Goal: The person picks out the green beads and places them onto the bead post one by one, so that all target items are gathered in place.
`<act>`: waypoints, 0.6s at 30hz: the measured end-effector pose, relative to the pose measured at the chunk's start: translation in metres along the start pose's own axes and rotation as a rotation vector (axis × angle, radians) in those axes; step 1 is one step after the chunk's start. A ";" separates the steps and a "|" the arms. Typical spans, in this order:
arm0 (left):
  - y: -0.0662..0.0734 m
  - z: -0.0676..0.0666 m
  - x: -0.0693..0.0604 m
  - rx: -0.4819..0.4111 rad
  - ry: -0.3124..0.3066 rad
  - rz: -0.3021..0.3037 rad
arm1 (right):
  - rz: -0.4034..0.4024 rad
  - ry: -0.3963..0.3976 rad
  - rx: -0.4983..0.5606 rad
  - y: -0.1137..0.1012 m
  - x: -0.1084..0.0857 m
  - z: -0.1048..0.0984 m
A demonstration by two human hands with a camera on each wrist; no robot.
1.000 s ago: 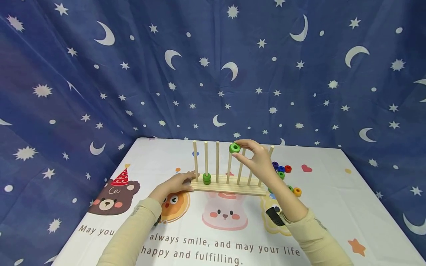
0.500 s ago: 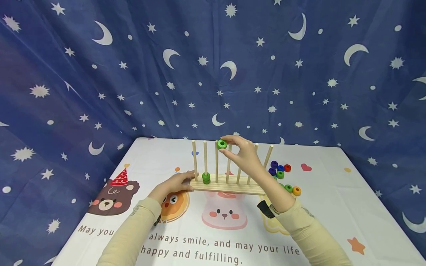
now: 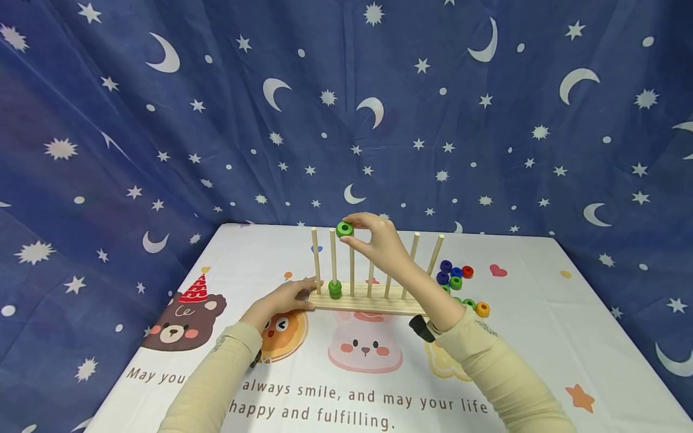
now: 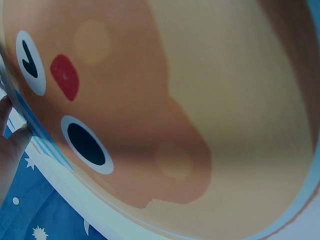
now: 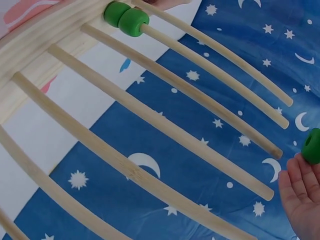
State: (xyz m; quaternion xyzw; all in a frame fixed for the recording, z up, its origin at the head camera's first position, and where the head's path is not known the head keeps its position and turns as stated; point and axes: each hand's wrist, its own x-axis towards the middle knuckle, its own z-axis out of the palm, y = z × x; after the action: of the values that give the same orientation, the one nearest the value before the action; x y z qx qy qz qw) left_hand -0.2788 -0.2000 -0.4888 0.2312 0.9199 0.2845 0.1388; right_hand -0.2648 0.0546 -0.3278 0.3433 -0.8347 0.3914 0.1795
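Note:
My right hand (image 3: 381, 243) pinches a green bead (image 3: 344, 229) between thumb and fingers, close to the top of the second peg from the left. The bead's hole faces the head camera. In the right wrist view, this bead is cut off at the right edge. A wooden peg rack (image 3: 368, 305) with a row of upright pegs stands on the table. Two green beads (image 5: 125, 19) are stacked at the foot of its second peg. My left hand (image 3: 287, 297) grips the left end of the rack's base, thumb in front and fingers behind.
Several loose beads in purple, blue, red, green and orange (image 3: 482, 309) lie right of the rack, partly hidden by my right forearm. A white printed cloth (image 3: 303, 391) covers the table. A blue star-patterned curtain (image 3: 400, 162) hangs behind it.
My right hand has carried the green bead leftward and slightly up, from near the fourth peg to the second. My left hand has stayed on the rack's end.

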 end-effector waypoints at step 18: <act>0.001 -0.001 -0.001 0.011 0.014 0.019 | 0.069 -0.098 0.005 0.001 0.020 0.011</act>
State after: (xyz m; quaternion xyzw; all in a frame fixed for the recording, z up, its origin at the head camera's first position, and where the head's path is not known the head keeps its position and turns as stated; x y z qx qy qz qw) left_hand -0.2783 -0.2001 -0.4880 0.2387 0.9202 0.2823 0.1285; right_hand -0.2798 0.0380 -0.3242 0.3336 -0.8528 0.3821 0.1240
